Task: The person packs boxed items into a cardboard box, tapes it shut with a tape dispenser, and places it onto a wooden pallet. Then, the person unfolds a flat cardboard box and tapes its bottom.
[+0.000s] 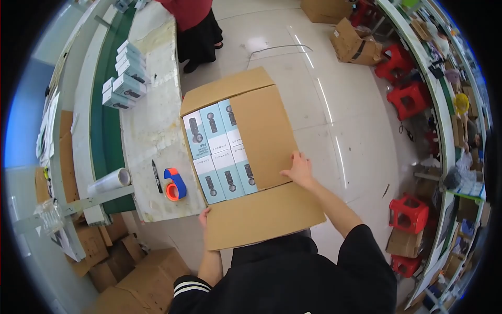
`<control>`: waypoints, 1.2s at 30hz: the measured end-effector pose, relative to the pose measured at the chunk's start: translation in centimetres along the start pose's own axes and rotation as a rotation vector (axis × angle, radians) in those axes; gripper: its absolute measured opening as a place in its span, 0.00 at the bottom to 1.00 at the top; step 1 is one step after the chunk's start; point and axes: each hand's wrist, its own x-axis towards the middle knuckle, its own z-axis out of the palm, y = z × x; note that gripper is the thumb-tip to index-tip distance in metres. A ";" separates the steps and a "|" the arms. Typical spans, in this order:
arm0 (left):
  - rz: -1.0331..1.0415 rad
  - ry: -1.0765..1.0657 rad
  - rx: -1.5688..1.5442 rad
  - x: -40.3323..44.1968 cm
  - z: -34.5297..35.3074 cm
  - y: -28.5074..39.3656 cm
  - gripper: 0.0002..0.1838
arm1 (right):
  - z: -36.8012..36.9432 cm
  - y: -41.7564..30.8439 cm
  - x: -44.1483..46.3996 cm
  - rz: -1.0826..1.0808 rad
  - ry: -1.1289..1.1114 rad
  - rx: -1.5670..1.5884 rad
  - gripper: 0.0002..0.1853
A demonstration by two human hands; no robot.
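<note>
A large open cardboard carton (272, 141) stands before me, with several light blue and white fan boxes (218, 152) packed in it. One long flap lies over the right part of the boxes, while the near flap (264, 214) and the far flap stick outward. My right hand (299, 170) is at the right edge of the carton, thumb spread from the fingers, touching the cardboard. At the near left corner my left hand (205, 216) pinches the edge of the near flap; the flap hides part of it.
On the table (157, 120) at left are a tape dispenser (176, 184), a black marker (156, 176) and stacked small boxes (128, 78). A person (193, 26) stands beyond. Red stools (409, 213) and shelving line the right. Cartons (146, 282) sit lower left.
</note>
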 end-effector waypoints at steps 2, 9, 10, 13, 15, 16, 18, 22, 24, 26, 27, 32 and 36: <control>0.132 0.132 0.068 -0.5 0.8 -1.6 0.24 | 0.0 -0.4 -1.8 -0.003 0.319 -0.017 0.43; 0.168 0.246 -0.288 0.3 2.9 -1.1 0.16 | 4.8 6.0 0.4 0.382 -0.456 1.162 0.37; 0.181 0.256 -0.294 0.2 3.0 -1.5 0.15 | 4.7 6.1 0.1 0.383 -0.473 1.158 0.35; 0.209 0.313 -0.344 0.0 2.4 -3.0 0.15 | 5.1 5.2 -0.6 0.410 -0.493 1.124 0.32; 0.223 0.331 -0.357 -0.2 2.4 -3.3 0.14 | 4.3 4.1 -0.8 0.426 -0.478 1.106 0.30; 0.231 0.342 -0.358 -0.4 2.6 -3.5 0.14 | 3.5 4.2 -1.0 0.430 -0.479 1.080 0.29; 0.238 0.354 -0.357 -1.0 3.1 -4.4 0.14 | 2.3 4.8 -0.7 0.429 -0.485 1.043 0.27; 0.244 0.355 -0.277 -1.7 5.2 -8.8 0.13 | 1.1 8.8 1.8 0.390 -0.526 0.992 0.26; 0.274 0.354 -0.116 -2.5 7.5 -12.7 0.13 | -0.6 11.5 4.1 0.348 -0.543 0.887 0.26; 0.319 0.355 0.106 -3.5 9.9 -17.3 0.12 | -4.6 12.6 6.2 0.297 -0.575 0.778 0.28; 0.346 0.360 0.217 -3.8 11.3 -19.5 0.12 | -6.9 12.3 6.9 0.274 -0.605 0.760 0.29; 0.001 0.173 -0.657 -7.5 16.1 -18.7 0.28 | -8.6 13.0 10.8 0.113 -0.631 0.455 0.28; 0.040 0.115 -0.947 -6.9 15.6 -19.3 0.28 | -9.1 15.7 12.2 0.062 -0.656 0.514 0.28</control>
